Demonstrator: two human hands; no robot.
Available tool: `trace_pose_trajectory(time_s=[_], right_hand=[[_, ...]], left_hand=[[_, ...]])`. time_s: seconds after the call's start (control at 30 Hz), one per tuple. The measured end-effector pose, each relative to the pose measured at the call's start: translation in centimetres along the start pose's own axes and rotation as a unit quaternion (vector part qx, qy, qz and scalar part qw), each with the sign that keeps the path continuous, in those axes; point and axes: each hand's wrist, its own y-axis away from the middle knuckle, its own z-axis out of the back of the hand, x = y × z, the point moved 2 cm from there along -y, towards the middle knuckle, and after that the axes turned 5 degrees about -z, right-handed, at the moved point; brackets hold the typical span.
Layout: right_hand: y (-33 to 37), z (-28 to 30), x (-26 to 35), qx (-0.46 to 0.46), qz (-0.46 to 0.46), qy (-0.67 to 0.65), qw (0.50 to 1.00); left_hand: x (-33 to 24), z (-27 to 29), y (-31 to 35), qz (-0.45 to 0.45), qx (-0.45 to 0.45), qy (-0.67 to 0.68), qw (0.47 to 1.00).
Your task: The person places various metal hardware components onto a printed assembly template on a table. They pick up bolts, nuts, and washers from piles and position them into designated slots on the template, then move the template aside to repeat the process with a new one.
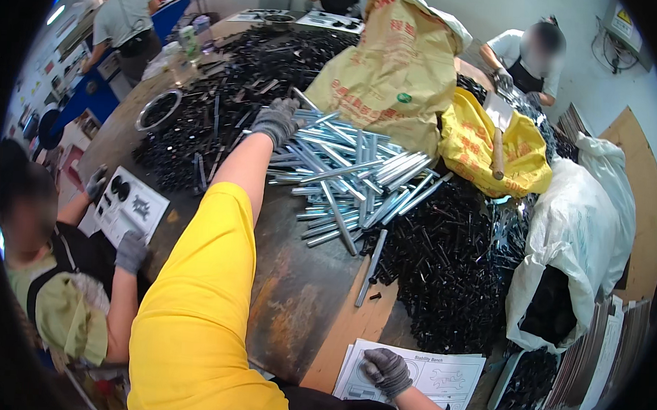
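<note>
My left hand, in a grey knit glove, reaches far out to where silvery metal rods meet a heap of black metal parts. Its fingers curl down among the pieces, and what is under them is hidden. Close to my body, my right hand, gloved alike, is closed above a printed sheet with line drawings. Whatever its curled fingers hold, if anything, does not show. Beyond the sheet spreads a pile of black bolts, and a lone rod lies beside it.
A large tan sack stands behind the rods. Right of it sits a yellow bag with a scoop on top. A white sack stands at the right. One co-worker sits at the left; another works across the table.
</note>
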Motion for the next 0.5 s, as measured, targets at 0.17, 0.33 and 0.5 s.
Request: trace_pose_trajectory(time_s=[0.17, 0.33, 0.5], right_hand=[[-0.6, 0.4, 0.3, 0.017, -0.003, -0.055, 0.998], [-0.6, 0.6, -0.3, 0.055, 0.000, -0.080, 0.995], [-0.5, 0.0, -1.0, 0.061, 0.040, -0.106, 0.992]], left_hand=[[-2.9, -3.4, -6.2, -0.039, -0.022, -0.128, 0.991], [-4.3, -4.0, -8.0, -0.088, 0.089, -0.211, 0.969], [-4.0, -6.6, -9.0, -0.051, 0.148, -0.129, 0.979]])
